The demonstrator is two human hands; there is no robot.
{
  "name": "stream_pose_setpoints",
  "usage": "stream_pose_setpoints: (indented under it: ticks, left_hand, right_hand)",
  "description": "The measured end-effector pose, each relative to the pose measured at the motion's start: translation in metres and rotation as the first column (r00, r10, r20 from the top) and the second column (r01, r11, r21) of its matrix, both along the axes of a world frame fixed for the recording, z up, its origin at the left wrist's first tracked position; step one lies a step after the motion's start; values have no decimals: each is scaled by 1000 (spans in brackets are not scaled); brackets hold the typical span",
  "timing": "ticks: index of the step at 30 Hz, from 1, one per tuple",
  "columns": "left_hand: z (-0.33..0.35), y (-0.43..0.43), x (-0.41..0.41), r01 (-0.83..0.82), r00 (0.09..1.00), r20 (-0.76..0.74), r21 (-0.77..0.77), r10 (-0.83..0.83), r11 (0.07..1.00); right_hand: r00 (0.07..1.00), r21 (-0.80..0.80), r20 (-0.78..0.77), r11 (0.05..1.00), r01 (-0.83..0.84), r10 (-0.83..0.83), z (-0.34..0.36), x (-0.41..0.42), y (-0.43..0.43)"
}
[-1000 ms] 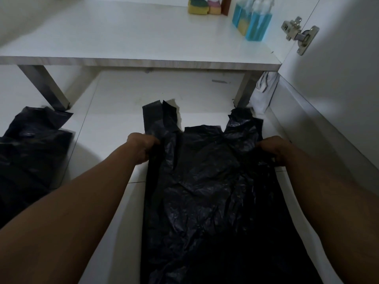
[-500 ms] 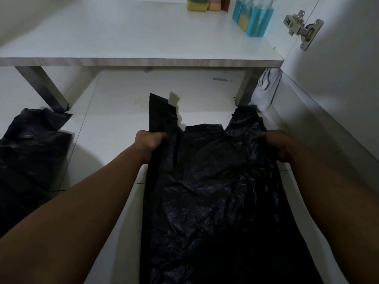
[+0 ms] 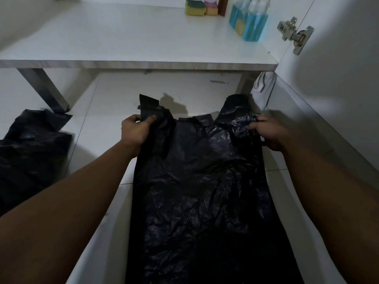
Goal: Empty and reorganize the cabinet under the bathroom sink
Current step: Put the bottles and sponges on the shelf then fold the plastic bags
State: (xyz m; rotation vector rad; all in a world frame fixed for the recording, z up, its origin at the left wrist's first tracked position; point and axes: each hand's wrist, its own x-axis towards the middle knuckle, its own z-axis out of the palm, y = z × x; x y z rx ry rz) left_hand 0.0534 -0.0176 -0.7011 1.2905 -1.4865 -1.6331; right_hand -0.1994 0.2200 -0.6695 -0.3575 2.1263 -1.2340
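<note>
Left hand [image 3: 134, 133] higher — crinkly black bag [image 3: 201, 181]

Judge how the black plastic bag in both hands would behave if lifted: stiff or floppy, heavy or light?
Probably floppy: the black plastic bag lies crinkled and flat, its handle folding over in the left hand. Likely light: it looks thin and empty.

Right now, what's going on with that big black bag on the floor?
A person holds a black plastic bag laid out on the white floor. The left hand grips its left handle, the right hand its right handle. A second black bag lies to the left. Sponges and blue bottles sit on the cabinet shelf.
</note>
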Motion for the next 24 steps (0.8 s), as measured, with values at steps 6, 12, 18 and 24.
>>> stream_pose_setpoints:
  ticks: [6,12,18,24]
  left_hand:
    - [27,2,15,23,999,35,46,-25,999]
    - [63,12,33,66,996,-49,-53,-69,996]
    - [100,12,47,22,992,-119,-179,-43,984]
    - [111,27,64,76,991,-96,-129,-89,989]
  right_hand:
    - [999,-33,39,999,11,-10,24,10,8]
    - [999,-49,-7,998,43,-43,51,23,20]
    - [988,-183,-116,979,84,-106,95,38,29]
    - [999,-96,1,995,39,-39,112,60,50]
